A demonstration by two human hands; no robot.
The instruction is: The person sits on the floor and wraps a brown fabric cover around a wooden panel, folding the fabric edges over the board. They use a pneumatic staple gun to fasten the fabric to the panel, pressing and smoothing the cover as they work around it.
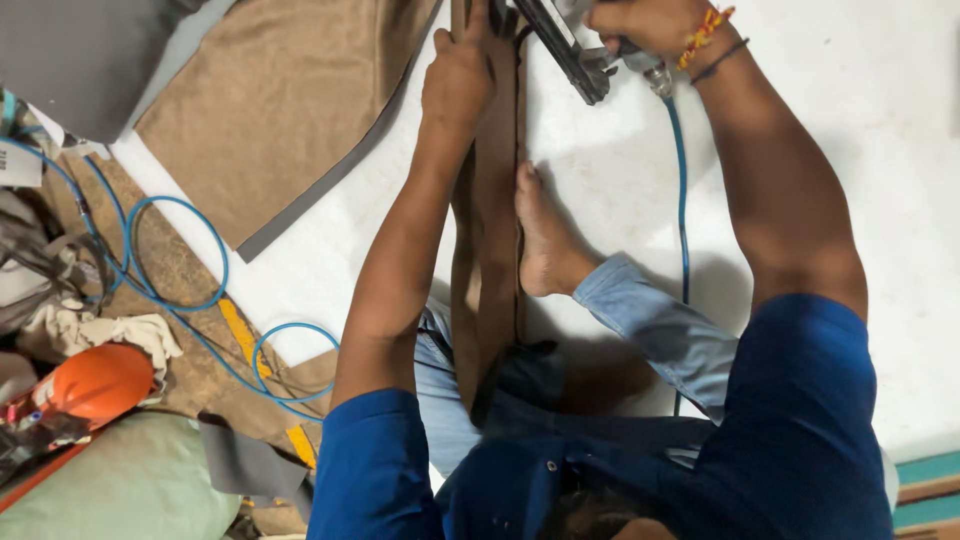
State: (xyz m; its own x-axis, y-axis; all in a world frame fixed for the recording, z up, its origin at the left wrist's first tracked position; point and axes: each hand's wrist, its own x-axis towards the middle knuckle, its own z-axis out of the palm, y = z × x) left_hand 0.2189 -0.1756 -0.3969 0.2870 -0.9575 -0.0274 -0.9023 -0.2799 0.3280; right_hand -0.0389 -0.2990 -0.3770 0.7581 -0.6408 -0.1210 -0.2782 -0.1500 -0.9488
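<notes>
My left hand (458, 70) presses flat on the far end of a long narrow strip wrapped in brown fabric (490, 240) that runs away from me across the white floor. My right hand (640, 22) is closed around the grip of a black pneumatic staple gun (565, 45), whose nose sits against the top of the strip next to my left hand. A blue air hose (681, 200) trails from the gun back past my right arm. My bare foot (542, 240) rests along the strip's right edge.
A large piece of brown fabric with grey backing (280, 110) lies on the floor to the left. Coiled blue hose (170, 250), rags, an orange object (95, 380), a grey scrap (245, 465) and a pale green cushion (120, 485) crowd the lower left.
</notes>
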